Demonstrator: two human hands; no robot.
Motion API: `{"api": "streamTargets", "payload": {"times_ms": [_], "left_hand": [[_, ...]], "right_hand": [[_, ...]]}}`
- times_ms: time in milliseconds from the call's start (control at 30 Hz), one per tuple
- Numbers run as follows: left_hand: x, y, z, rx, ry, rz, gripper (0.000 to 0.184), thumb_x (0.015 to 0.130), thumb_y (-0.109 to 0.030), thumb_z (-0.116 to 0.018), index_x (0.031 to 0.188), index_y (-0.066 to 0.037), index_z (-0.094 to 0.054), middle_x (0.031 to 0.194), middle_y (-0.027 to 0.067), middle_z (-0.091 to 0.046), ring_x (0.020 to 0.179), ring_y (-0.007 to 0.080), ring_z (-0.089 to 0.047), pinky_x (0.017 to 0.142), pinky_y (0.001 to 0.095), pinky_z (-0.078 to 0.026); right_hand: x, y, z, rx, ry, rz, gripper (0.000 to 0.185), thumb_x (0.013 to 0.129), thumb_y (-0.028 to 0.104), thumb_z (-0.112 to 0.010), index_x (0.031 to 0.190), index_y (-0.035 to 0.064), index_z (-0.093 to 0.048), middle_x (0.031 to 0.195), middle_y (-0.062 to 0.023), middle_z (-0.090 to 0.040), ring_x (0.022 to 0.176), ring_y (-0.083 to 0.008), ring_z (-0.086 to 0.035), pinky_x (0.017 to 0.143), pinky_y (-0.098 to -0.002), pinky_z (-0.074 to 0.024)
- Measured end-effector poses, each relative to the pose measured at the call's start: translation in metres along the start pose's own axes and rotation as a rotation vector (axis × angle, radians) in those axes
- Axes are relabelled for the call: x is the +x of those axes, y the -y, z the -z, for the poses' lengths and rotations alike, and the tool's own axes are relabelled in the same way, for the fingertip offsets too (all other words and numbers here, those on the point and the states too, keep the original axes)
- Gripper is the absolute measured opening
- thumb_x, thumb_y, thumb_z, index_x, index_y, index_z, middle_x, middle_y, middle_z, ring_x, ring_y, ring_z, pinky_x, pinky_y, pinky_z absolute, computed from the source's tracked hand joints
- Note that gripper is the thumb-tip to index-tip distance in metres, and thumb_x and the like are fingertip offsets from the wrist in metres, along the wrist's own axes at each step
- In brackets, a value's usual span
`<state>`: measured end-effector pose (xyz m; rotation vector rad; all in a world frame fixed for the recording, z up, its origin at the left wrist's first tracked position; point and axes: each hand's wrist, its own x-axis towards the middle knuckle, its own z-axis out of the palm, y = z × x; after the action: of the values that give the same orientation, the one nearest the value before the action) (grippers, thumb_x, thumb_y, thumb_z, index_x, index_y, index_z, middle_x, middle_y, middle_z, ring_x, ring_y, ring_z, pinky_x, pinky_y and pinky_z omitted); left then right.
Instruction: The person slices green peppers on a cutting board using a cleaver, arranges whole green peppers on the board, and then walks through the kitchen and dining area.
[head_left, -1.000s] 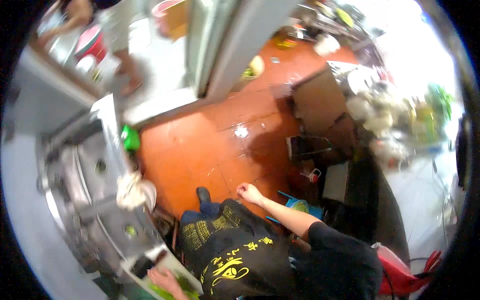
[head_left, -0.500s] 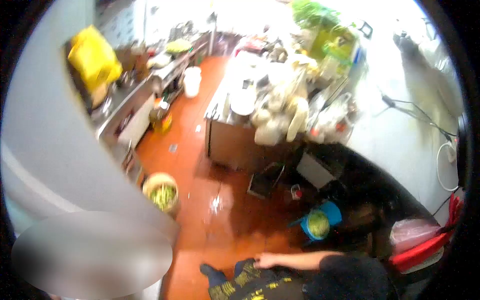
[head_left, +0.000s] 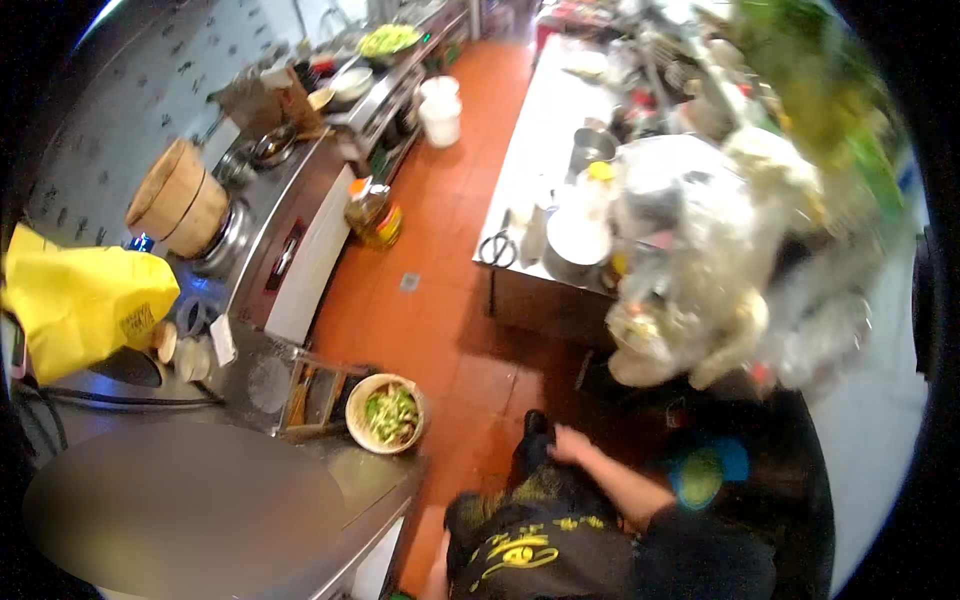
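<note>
My right hand (head_left: 571, 445) hangs in front of my body, low over my dark shoe, away from the counters. Nothing shows in it, but its fingers are too blurred to read. At the bottom edge, part of my left hand or forearm (head_left: 437, 572) shows beside my dark apron (head_left: 515, 555) with yellow lettering; its fingers are hidden. Ahead and to the left, a pale round bucket (head_left: 354, 412) holds chopped green pieces. It stands beside the metal counter (head_left: 375, 480) on my left, nearest to that hand.
A white-topped table (head_left: 530, 120) carries scissors (head_left: 497, 250), a white pot (head_left: 578, 240) and plastic bags (head_left: 690, 230). The left counter holds a wooden barrel (head_left: 180, 200) and a yellow bag (head_left: 90, 300). An oil jug (head_left: 373, 215) and white buckets (head_left: 440, 115) stand along the aisle.
I have moved forward and my view has swung left. The table is closer and more of the left counter shows. Part of my left hand or forearm has appeared; my right arm still hangs low.
</note>
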<state>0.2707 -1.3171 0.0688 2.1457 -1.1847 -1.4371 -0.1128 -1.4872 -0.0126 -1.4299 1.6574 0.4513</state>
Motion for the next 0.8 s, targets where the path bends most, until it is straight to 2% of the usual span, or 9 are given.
{"api": "streamTargets", "payload": {"times_ms": [33, 167, 333, 467, 500, 567, 600, 667, 800], "left_hand": [[0.01, -0.006, 0.0, 0.003, 0.022, 0.053, 0.018, 0.089, -0.019, -0.065, 0.089, -0.001, -0.065, 0.085, 0.014, -0.065, 0.077, 0.0287, -0.061, 0.076, 0.0432, -0.05], [0.071, -0.048, 0.019, 0.027, 0.096, 0.19, 0.017, 0.089, -0.017, -0.064, 0.088, -0.001, -0.064, 0.084, 0.0141, -0.064, 0.077, 0.0281, -0.061, 0.075, 0.0423, -0.05], [0.222, -0.096, 0.073, 0.114, 0.178, 0.248, 0.015, 0.088, -0.015, -0.064, 0.087, 0.0, -0.064, 0.082, 0.0143, -0.063, 0.076, 0.0273, -0.06, 0.075, 0.0412, -0.05], [0.426, -0.163, 0.149, 0.327, 0.219, 0.199, 0.014, 0.087, -0.014, -0.063, 0.086, 0.001, -0.063, 0.081, 0.0144, -0.063, 0.076, 0.0267, -0.059, 0.074, 0.0403, -0.049], [0.483, -0.185, 0.176, 0.414, 0.178, 0.192, 0.014, 0.087, -0.013, -0.063, 0.086, 0.001, -0.063, 0.081, 0.0145, -0.063, 0.075, 0.0266, -0.059, 0.074, 0.0401, -0.049], [0.585, -0.229, 0.24, 0.52, 0.02, 0.182, 0.013, 0.087, -0.012, -0.063, 0.085, 0.001, -0.063, 0.08, 0.0145, -0.062, 0.075, 0.0263, -0.059, 0.073, 0.0396, -0.049], [0.636, -0.241, 0.265, 0.338, -0.22, -0.093, 0.017, 0.087, -0.016, -0.065, 0.09, 0.0, -0.064, 0.084, 0.0114, -0.065, 0.079, 0.0228, -0.06, 0.078, 0.0367, -0.05], [0.743, -0.33, 0.323, 0.097, -0.341, -0.043, 0.019, 0.088, -0.017, -0.066, 0.096, 0.0, -0.066, 0.087, 0.0095, -0.067, 0.082, 0.0229, -0.062, 0.078, 0.0362, -0.05], [0.848, -0.59, 0.331, 0.133, -0.184, -0.301, 0.021, 0.09, -0.017, -0.065, 0.099, 0.002, -0.066, 0.089, 0.0086, -0.067, 0.082, 0.0188, -0.061, 0.077, 0.0324, -0.05]], "right_hand": [[-0.002, 0.046, 0.067, 0.13, -0.045, 0.096, 0.079, 0.088, 0.047, -0.063, 0.145, -0.0024, -0.04, 0.132, -0.0266, -0.058, 0.119, -0.0398, -0.059, 0.1, -0.0464, -0.0478], [0.126, 0.162, 0.173, 0.256, -0.136, 0.331, 0.07, 0.091, 0.048, -0.059, 0.136, -0.0056, -0.051, 0.134, -0.0276, -0.057, 0.126, -0.0408, -0.054, 0.107, -0.0437, -0.0427], [0.226, 0.305, 0.296, 0.479, -0.125, 0.559, 0.053, 0.094, 0.04, -0.06, 0.126, -0.0015, -0.06, 0.11, -0.0223, -0.069, 0.105, -0.0386, -0.066, 0.09, -0.0451, -0.0513], [0.313, 0.345, 0.374, 0.42, -0.204, 0.569, 0.048, 0.094, 0.037, -0.062, 0.123, -0.0013, -0.061, 0.108, -0.0211, -0.07, 0.103, -0.0369, -0.067, 0.09, -0.0427, -0.0523], [0.346, 0.349, 0.394, 0.466, -0.215, 0.455, 0.047, 0.094, 0.037, -0.062, 0.122, -0.0007, -0.062, 0.108, -0.021, -0.07, 0.102, -0.0368, -0.067, 0.089, -0.0425, -0.0522], [0.366, 0.35, 0.427, 0.598, -0.236, 0.257, 0.045, 0.094, 0.037, -0.063, 0.118, 0.0001, -0.065, 0.108, -0.0209, -0.071, 0.102, -0.0364, -0.067, 0.089, -0.0419, -0.0519], [0.369, 0.35, 0.461, 0.631, -0.263, 0.239, 0.045, 0.094, 0.038, -0.063, 0.118, 0.0001, -0.065, 0.108, -0.0207, -0.071, 0.102, -0.0358, -0.068, 0.089, -0.0417, -0.0519], [0.371, 0.351, 0.51, 0.725, -0.306, 0.234, 0.045, 0.093, 0.038, -0.063, 0.117, 0.0, -0.066, 0.109, -0.0204, -0.071, 0.102, -0.0344, -0.068, 0.088, -0.0414, -0.0518], [0.425, 0.321, 0.567, 0.898, -0.415, 0.108, 0.046, 0.093, 0.039, -0.065, 0.119, 0.001, -0.066, 0.113, -0.0186, -0.071, 0.106, -0.0295, -0.068, 0.092, -0.0389, -0.0518]]}}
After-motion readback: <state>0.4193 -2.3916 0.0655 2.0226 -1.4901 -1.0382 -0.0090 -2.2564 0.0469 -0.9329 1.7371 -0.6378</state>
